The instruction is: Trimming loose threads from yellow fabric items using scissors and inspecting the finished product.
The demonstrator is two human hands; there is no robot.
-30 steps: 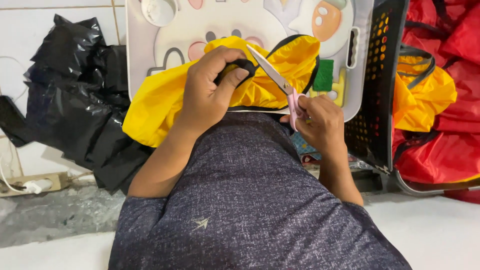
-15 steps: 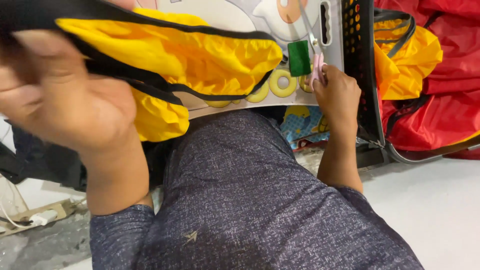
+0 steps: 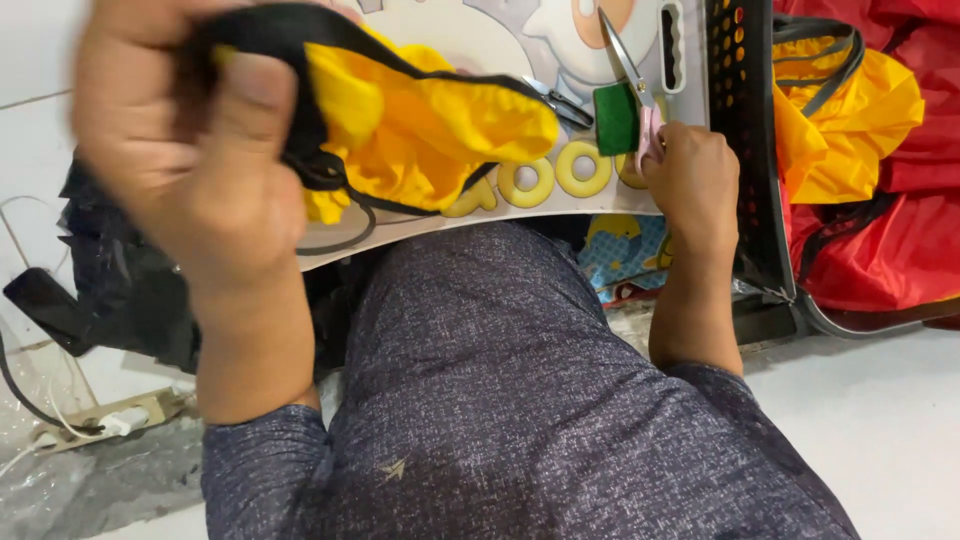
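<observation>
A: Far left first?
B: Black plastic bags [image 3: 110,290] heaped against the white wall, a white power strip [image 3: 110,420] with cables on the floor below them.

A: Left hand?
B: Left hand [image 3: 190,170] is raised close to the camera, blurred, fingers curled shut around the black-trimmed edge of a yellow cloth [image 3: 420,130]. Thumb presses on the black trim. The cloth hangs from that hand and bunches out to the right, over the board.

A: What board?
B: A white plastic board [image 3: 500,40] with cartoon shapes and a row of yellow rings [image 3: 555,175], lying across the lap like a desk. It has a slot handle at its right edge. A small green block [image 3: 615,118] sits on it near that edge. Lap is in dark speckled fabric [image 3: 500,380].

A: Right hand?
B: Right hand [image 3: 695,180] is at the board's right lower corner, closed on the pink handles of scissors [image 3: 630,70]. Blades point up and left over the board, just beside the green block. Can't tell if the blades are parted.

A: Further right?
B: Black perforated basket [image 3: 745,130] standing just right of that hand. Behind it more yellow fabric [image 3: 840,120] with black trim, resting on red fabric [image 3: 900,230]. White floor [image 3: 880,420] below.
</observation>
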